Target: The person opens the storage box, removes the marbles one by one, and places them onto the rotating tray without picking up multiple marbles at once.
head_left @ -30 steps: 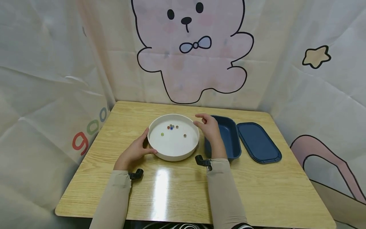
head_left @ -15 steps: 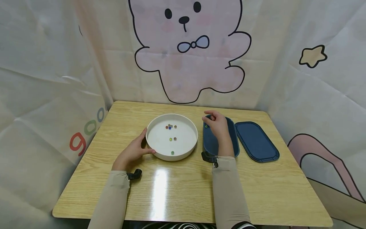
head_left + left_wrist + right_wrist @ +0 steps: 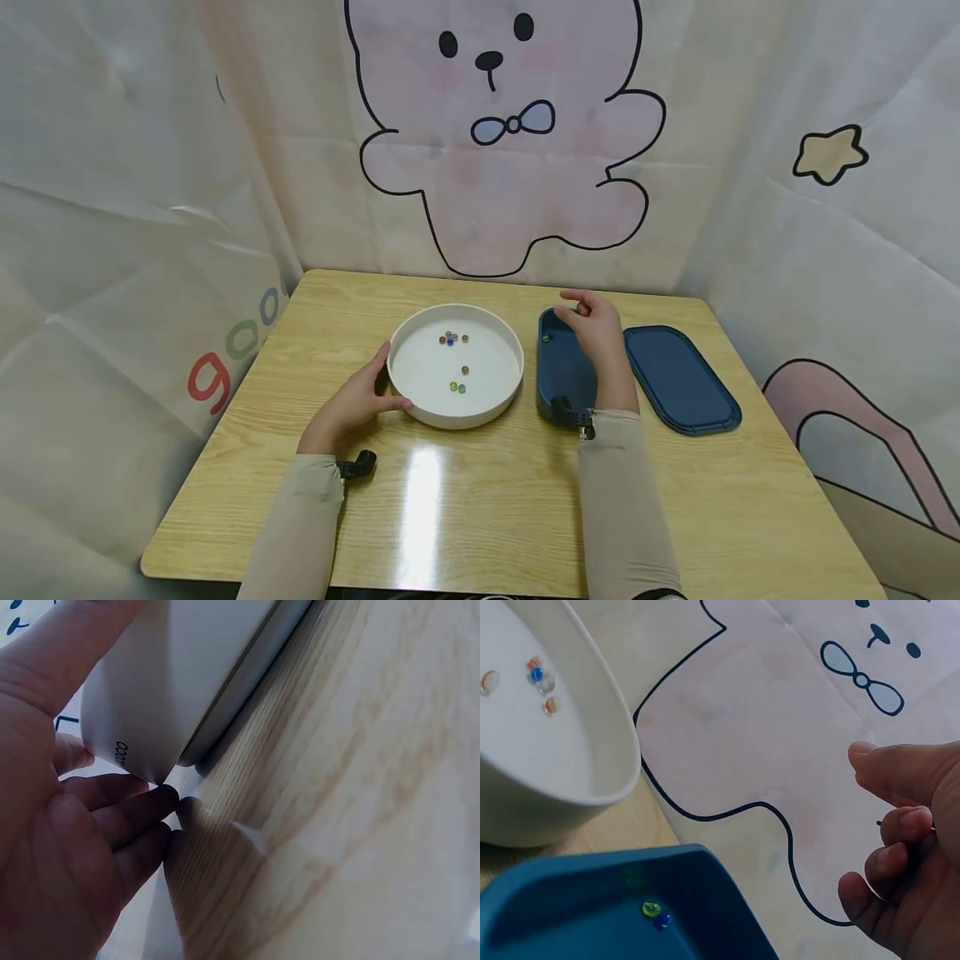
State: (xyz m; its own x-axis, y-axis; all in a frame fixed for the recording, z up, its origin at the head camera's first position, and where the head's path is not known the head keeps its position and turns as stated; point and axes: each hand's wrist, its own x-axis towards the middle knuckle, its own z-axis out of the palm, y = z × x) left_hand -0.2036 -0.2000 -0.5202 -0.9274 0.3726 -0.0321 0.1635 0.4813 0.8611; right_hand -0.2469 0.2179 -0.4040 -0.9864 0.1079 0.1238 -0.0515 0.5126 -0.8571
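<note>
A white round dish [image 3: 420, 392] stands on the table with several small glass marbles [image 3: 453, 387] scattered inside. My left hand [image 3: 354, 406] grips its left side, thumb at the front and fingers around the wall; the left wrist view shows curled fingers [image 3: 135, 825] by its base. Right of the dish is a blue rectangular box [image 3: 564, 375], holding a yellow-green marble [image 3: 652, 909] and a blue marble [image 3: 663, 921]. Over the box's far right part hovers my right hand [image 3: 597, 332]. Its thumb and index finger are apart, the other fingers loosely bent, with nothing between them.
A blue lid [image 3: 682, 379] lies flat on the wooden table [image 3: 480, 500], just right of the box. Behind the table hangs a cloth [image 3: 495, 183] printed with a bear, and more cloth lines both sides.
My right hand has moved right, from the dish's edge to above the box. Inside the dish, some marbles rolled toward the front. The left hand keeps its grip.
</note>
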